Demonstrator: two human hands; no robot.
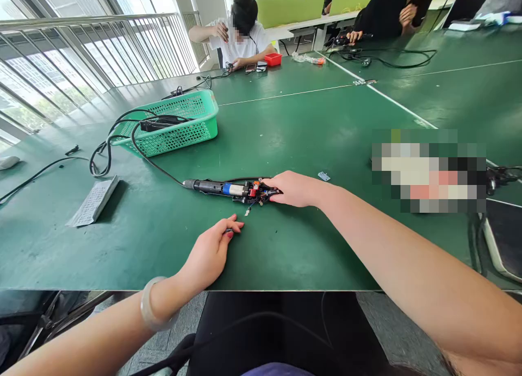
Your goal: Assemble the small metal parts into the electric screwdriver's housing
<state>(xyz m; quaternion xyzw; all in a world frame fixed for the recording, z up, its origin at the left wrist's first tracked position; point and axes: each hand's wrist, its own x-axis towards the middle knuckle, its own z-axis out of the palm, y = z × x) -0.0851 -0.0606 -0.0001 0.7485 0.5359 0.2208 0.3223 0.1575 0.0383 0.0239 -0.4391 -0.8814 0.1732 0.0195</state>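
Observation:
A slim black corded handheld device (212,187) lies across the green table, its internal parts bare at the right end, with blue, white and red pieces showing. My right hand (291,188) is closed around that right end; most of its fingers are hidden behind the hand. A thin wire with a small white connector (247,211) hangs off the device toward me. My left hand (214,245) rests on the table just below it, fingers curled together around a small dark thing too hidden to name, apart from the device.
A green plastic basket (179,139) holds black cables at the back left. A folded printed paper (94,202) lies left, a small label (324,176) beyond my right hand. A dark pad (505,234) sits at the right edge. Two people work across the green table (285,125).

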